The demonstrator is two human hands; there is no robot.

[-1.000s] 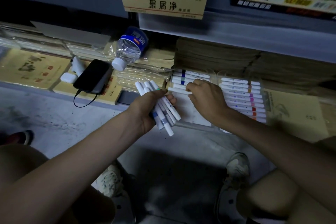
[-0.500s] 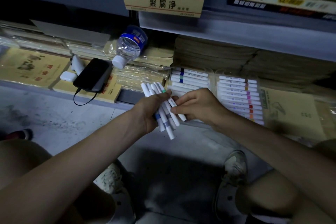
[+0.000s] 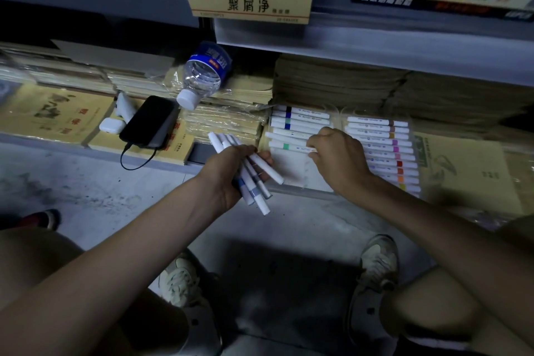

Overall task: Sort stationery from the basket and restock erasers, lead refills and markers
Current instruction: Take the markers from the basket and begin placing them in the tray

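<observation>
Marker bundle [image 3: 257, 196] in left hand [image 3: 228, 173] grip, green-banded marker [image 3: 289, 146] in right hand [image 3: 338, 162]

Tray [image 3: 291, 167] bare, reachable below laid markers [image 3: 300, 124]; upper shelf [image 3: 375, 46] overhangs; bottle [image 3: 202, 75], phone [image 3: 150, 121] crowd left.

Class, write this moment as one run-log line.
stage: marker restock | left hand: holds marker bundle | right hand: pinches green-banded marker lying in tray

Head cam: looks fwd/down, close on low shelf [image 3: 43, 142].
</observation>
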